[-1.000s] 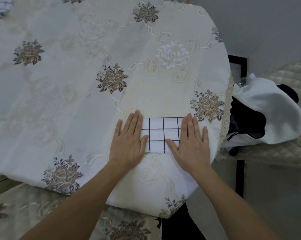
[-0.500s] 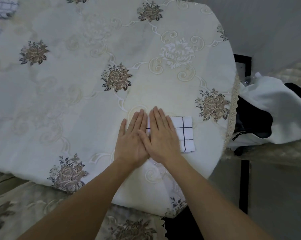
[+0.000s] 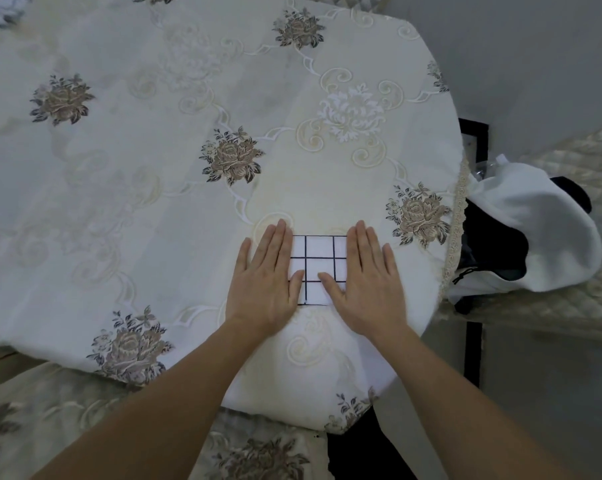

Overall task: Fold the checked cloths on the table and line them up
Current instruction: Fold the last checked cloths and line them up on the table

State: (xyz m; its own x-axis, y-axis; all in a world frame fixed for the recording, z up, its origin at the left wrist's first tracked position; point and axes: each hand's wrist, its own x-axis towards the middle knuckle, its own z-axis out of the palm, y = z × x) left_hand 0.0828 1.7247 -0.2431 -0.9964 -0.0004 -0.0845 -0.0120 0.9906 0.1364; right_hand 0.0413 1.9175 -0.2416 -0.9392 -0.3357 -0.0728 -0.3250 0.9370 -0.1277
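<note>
Tablecloth [image 3: 154,202] floral | checked cloth [image 3: 318,268] flat | wall [image 3: 534,64] grey (garment [image 3: 541,230], perhaps hooded)

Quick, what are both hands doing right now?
Left hand: open, flat, pressing on the cloth.
Right hand: open, flat, pressing on the cloth.

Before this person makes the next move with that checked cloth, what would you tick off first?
1. Checked cloth folded into a small rectangle: ok.
2. Left hand flat on its left side: ok.
3. Right hand flat on its right side: ok.
4. Side edges squared up: cannot tell, the hands cover them.
5. Cloth lying fully on the table, inside the rim: ok.
6. Lined up with the others: not ok; the only other checked fabric in view lies at the far left corner, blurred.
</note>
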